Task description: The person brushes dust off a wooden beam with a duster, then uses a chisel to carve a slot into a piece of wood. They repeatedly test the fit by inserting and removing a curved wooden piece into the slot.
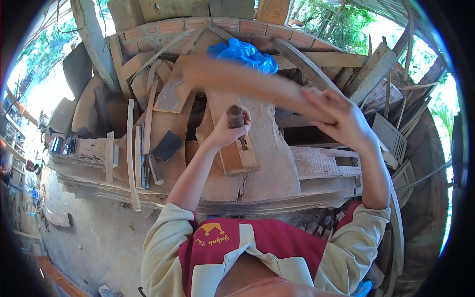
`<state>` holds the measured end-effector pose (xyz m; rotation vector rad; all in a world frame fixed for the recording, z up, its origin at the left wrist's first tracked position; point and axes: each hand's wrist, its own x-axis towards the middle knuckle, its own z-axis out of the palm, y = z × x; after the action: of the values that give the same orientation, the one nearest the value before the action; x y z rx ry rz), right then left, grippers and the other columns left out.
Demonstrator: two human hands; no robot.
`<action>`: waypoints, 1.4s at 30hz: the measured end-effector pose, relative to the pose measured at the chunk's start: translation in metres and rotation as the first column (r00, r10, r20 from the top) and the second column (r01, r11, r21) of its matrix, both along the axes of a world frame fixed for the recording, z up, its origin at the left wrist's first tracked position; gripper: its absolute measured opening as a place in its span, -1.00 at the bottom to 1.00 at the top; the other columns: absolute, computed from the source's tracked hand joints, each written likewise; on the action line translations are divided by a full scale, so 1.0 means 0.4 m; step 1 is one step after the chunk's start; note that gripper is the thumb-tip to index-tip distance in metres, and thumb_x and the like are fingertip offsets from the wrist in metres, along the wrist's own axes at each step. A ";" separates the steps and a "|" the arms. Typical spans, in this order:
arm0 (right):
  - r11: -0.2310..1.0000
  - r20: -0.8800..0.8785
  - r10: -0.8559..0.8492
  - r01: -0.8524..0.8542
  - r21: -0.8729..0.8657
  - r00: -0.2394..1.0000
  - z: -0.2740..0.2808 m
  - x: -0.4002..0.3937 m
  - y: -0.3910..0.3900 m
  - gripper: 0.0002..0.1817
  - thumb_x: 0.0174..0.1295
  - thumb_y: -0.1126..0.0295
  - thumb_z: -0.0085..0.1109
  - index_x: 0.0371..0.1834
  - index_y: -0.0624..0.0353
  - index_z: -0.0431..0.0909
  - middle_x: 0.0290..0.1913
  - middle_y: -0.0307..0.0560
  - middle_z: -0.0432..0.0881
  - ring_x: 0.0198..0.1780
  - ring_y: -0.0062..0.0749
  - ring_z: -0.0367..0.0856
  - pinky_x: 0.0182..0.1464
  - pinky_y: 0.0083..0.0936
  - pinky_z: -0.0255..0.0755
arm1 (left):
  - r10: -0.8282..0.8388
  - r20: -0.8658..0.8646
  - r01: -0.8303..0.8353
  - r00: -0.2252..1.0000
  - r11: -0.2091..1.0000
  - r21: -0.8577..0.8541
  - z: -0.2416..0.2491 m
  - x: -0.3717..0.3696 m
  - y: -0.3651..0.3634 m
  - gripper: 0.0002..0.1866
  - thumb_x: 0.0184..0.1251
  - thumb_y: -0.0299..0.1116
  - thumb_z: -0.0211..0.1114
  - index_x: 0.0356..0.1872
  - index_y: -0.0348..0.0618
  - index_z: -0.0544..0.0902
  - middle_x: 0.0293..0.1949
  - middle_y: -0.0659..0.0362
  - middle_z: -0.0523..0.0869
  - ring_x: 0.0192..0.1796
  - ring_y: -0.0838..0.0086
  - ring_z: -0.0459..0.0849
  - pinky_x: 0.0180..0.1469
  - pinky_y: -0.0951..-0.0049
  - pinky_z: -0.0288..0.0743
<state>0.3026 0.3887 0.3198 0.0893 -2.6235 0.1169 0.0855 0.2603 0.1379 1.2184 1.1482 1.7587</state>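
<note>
Nearest, at the bottom of the frame, is the person's chest in a red and cream shirt [232, 245]; both forearms reach up from it over the bench [277, 168].

Left hand [228, 129], centre of frame: its grip is clenched around a short dark tool handle [235, 117], likely a mallet or chisel, with the working end pointing down toward a small wooden block [241, 157] lying on the bench. I cannot tell whether tool and block touch.

Right hand [341, 121], right of centre: fingers wrapped about one end of a long curved wooden piece [247, 79], which runs up and left across the middle of the frame. The piece is motion-blurred and appears to be carried clear of the bench, supported at that one end only.

Left of centre, loose wooden slats [132, 153] and a dark wedge-shaped offcut [168, 145] lie on the bench edge. Farther back, a blue plastic bag [243, 53] sits on stacked timber in front of a brick wall [237, 25].

Risks noted:
- The long piece, held at one end, could twist out of the grip and fall onto the left hand or the block.
- Its swinging far end passes close to the stacked timber and could knock pieces loose.
- The tool in a one-handed hold could slip off the block toward the forearm.
- Slats near the bench edge could be swept to the floor.
</note>
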 end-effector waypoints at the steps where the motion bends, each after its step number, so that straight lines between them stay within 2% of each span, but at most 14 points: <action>1: 0.994 0.151 -0.040 0.025 0.103 0.988 -0.002 -0.001 -0.002 -0.27 -0.10 0.46 0.27 0.23 -0.22 0.27 -0.36 -0.14 0.39 -0.35 -0.29 0.47 -0.33 -0.39 0.38 | 0.010 -0.006 -0.010 1.000 1.000 0.007 0.001 0.003 0.002 -0.83 0.00 -0.56 0.17 -0.36 -0.17 0.41 -0.48 0.28 0.46 -0.41 0.63 0.50 -0.38 0.59 0.39; 4: 0.966 0.329 -0.157 0.075 0.247 0.931 0.019 0.005 -0.009 -0.28 -0.15 0.53 0.27 0.20 -0.08 0.32 -0.27 -0.09 0.40 -0.28 -0.25 0.44 -0.22 -0.40 0.37 | 0.011 -0.017 -0.011 1.000 1.000 0.010 0.006 0.004 -0.008 -0.82 -0.01 -0.56 0.18 -0.34 -0.17 0.41 -0.49 0.28 0.45 -0.42 0.63 0.50 -0.37 0.60 0.39; 8: 0.998 0.055 -0.060 0.061 -0.022 0.997 0.005 0.006 -0.010 -0.27 -0.16 0.52 0.28 0.20 -0.17 0.32 -0.29 -0.10 0.40 -0.30 -0.26 0.46 -0.22 -0.38 0.36 | -0.004 -0.023 0.003 1.000 1.000 -0.009 0.002 0.000 -0.006 -0.81 -0.01 -0.57 0.18 -0.33 -0.18 0.42 -0.51 0.29 0.45 -0.42 0.63 0.50 -0.37 0.59 0.38; 12: 0.962 0.209 -0.098 0.039 0.271 0.973 0.005 0.012 0.000 -0.30 -0.10 0.50 0.26 0.20 -0.22 0.31 -0.36 -0.15 0.38 -0.41 -0.30 0.44 -0.39 -0.41 0.36 | 0.021 0.014 -0.021 1.000 1.000 0.017 0.011 0.007 -0.010 -0.82 0.00 -0.57 0.17 -0.33 -0.18 0.42 -0.51 0.29 0.45 -0.43 0.64 0.49 -0.37 0.59 0.38; 15: 0.996 0.017 -0.085 0.085 0.031 0.996 0.014 0.024 -0.011 -0.30 -0.08 0.45 0.24 0.22 -0.27 0.29 -0.32 -0.14 0.40 -0.36 -0.27 0.49 -0.33 -0.37 0.38 | 0.021 -0.012 -0.020 1.000 1.000 0.009 0.007 0.010 -0.012 -0.85 0.01 -0.57 0.17 -0.36 -0.17 0.44 -0.50 0.31 0.46 -0.46 0.65 0.47 -0.40 0.59 0.36; 18: 0.955 0.244 -0.133 0.059 0.289 0.960 -0.009 0.013 -0.016 -0.30 -0.12 0.51 0.25 0.19 -0.23 0.33 -0.32 -0.17 0.41 -0.36 -0.29 0.48 -0.31 -0.40 0.40 | 0.003 0.014 -0.003 1.000 1.000 -0.020 0.005 0.011 -0.013 -0.85 0.01 -0.57 0.16 -0.36 -0.18 0.44 -0.50 0.31 0.47 -0.46 0.65 0.47 -0.39 0.59 0.36; 20: 0.978 0.277 -0.131 0.079 0.191 0.952 -0.002 0.018 -0.026 -0.30 -0.12 0.52 0.25 0.19 -0.21 0.34 -0.33 -0.18 0.41 -0.37 -0.29 0.47 -0.30 -0.41 0.41 | 0.024 0.011 -0.024 1.000 1.000 -0.019 0.014 0.015 -0.018 -0.85 0.02 -0.57 0.16 -0.35 -0.17 0.44 -0.51 0.31 0.47 -0.46 0.65 0.47 -0.39 0.59 0.36; 22: 0.941 0.035 -0.100 0.083 0.328 0.994 0.007 0.031 -0.016 -0.29 -0.11 0.50 0.24 0.21 -0.22 0.31 -0.33 -0.16 0.41 -0.37 -0.28 0.47 -0.29 -0.41 0.41 | 0.032 -0.030 -0.032 0.999 0.999 0.008 0.008 0.011 -0.015 -0.85 0.02 -0.57 0.16 -0.35 -0.17 0.44 -0.51 0.31 0.47 -0.46 0.65 0.47 -0.40 0.59 0.36; 23: 0.987 -0.028 -0.088 0.091 0.131 0.996 -0.013 0.032 -0.007 -0.27 -0.13 0.51 0.23 0.22 -0.22 0.29 -0.34 -0.14 0.40 -0.36 -0.28 0.47 -0.29 -0.40 0.40 | 0.036 -0.072 -0.034 0.997 0.999 0.031 0.004 0.011 -0.011 -0.85 0.03 -0.57 0.16 -0.35 -0.18 0.44 -0.51 0.30 0.47 -0.46 0.65 0.47 -0.40 0.59 0.36; 26: 0.996 0.042 -0.086 0.086 -0.015 0.995 -0.037 0.024 -0.030 -0.26 -0.15 0.53 0.24 0.21 -0.23 0.30 -0.34 -0.14 0.40 -0.36 -0.27 0.47 -0.29 -0.39 0.40 | 0.017 -0.026 -0.016 1.000 1.000 0.010 -0.004 0.011 -0.008 -0.83 0.01 -0.56 0.18 -0.33 -0.19 0.44 -0.49 0.28 0.46 -0.44 0.65 0.48 -0.37 0.60 0.37; 27: 0.983 0.188 -0.103 0.071 0.167 0.977 -0.043 0.027 -0.015 -0.26 -0.14 0.51 0.25 0.22 -0.24 0.29 -0.34 -0.14 0.41 -0.35 -0.27 0.48 -0.28 -0.37 0.39 | 0.019 -0.027 -0.018 0.999 1.000 0.007 -0.001 0.014 -0.012 -0.83 0.01 -0.56 0.18 -0.33 -0.19 0.44 -0.49 0.28 0.46 -0.44 0.65 0.48 -0.37 0.60 0.37; 30: 0.962 0.220 -0.234 0.193 0.191 0.947 -0.019 0.061 0.008 -0.25 -0.14 0.51 0.24 0.22 -0.26 0.28 -0.34 -0.13 0.41 -0.34 -0.28 0.48 -0.28 -0.35 0.39 | 0.031 -0.002 -0.031 1.000 0.999 0.032 0.013 0.014 -0.024 -0.83 0.02 -0.55 0.18 -0.33 -0.19 0.44 -0.49 0.29 0.46 -0.44 0.66 0.48 -0.37 0.60 0.37; 37: 0.885 0.056 -0.208 0.212 -0.413 0.977 -0.250 0.085 0.055 -0.25 -0.10 0.50 0.28 0.26 0.08 0.21 -0.05 0.05 0.48 -0.09 -0.27 0.49 0.00 -0.49 0.33 | 0.077 -0.013 -0.077 0.997 0.997 -0.023 0.005 -0.001 -0.020 -0.82 0.06 -0.53 0.19 -0.30 -0.20 0.43 -0.47 0.26 0.50 -0.40 0.60 0.53 -0.35 0.55 0.41; 42: 0.368 0.266 -0.221 0.333 -0.868 0.938 -0.525 0.018 0.008 -0.26 -0.12 0.36 0.37 0.19 0.25 0.26 -0.03 -0.03 0.52 -0.02 -0.39 0.47 0.04 -0.52 0.32 | 0.052 0.030 -0.052 0.998 0.999 0.000 -0.006 -0.014 -0.011 -0.85 0.10 -0.50 0.21 -0.31 -0.19 0.44 -0.47 0.24 0.53 -0.39 0.57 0.54 -0.29 0.56 0.40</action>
<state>0.3096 0.3920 0.1098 -0.7705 -2.2353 1.4454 0.0800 0.2560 0.1354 1.1684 1.1714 1.8102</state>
